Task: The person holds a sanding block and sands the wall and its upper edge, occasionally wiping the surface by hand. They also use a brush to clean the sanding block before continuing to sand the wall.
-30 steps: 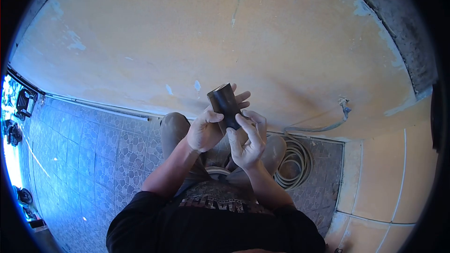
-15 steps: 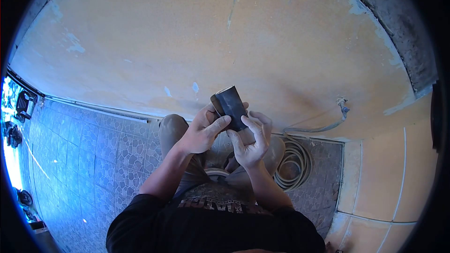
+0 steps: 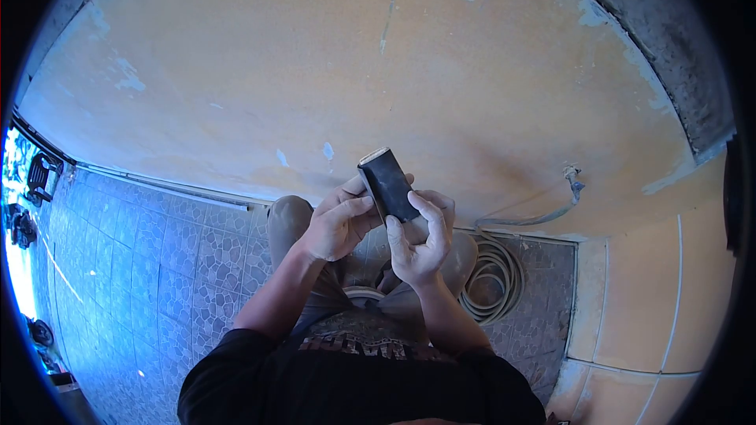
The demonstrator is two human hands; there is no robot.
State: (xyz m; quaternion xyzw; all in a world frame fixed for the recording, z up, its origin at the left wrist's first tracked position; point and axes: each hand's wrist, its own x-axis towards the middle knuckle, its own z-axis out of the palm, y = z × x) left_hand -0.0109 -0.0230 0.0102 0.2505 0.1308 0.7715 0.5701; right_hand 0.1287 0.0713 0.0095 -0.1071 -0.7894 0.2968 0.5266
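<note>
Left hand point(image 3: 335, 228) grips the left edge of the dark block point(image 3: 390, 182), thumb in front, fingers partly hidden behind; block is tilted, pale end up, held between both hands above the lap, near the wall point(image 3: 260, 94). If the dark face is a loose wrap (can't tell), uneven thumb pressure could skew it. Right hand point(image 3: 423, 238) pinches the lower end; dusty fingertips might slip, dropping it. Coiled hose point(image 3: 516, 287) beside right knee point(image 3: 463, 258): possible snag if the foot shifts.
</note>
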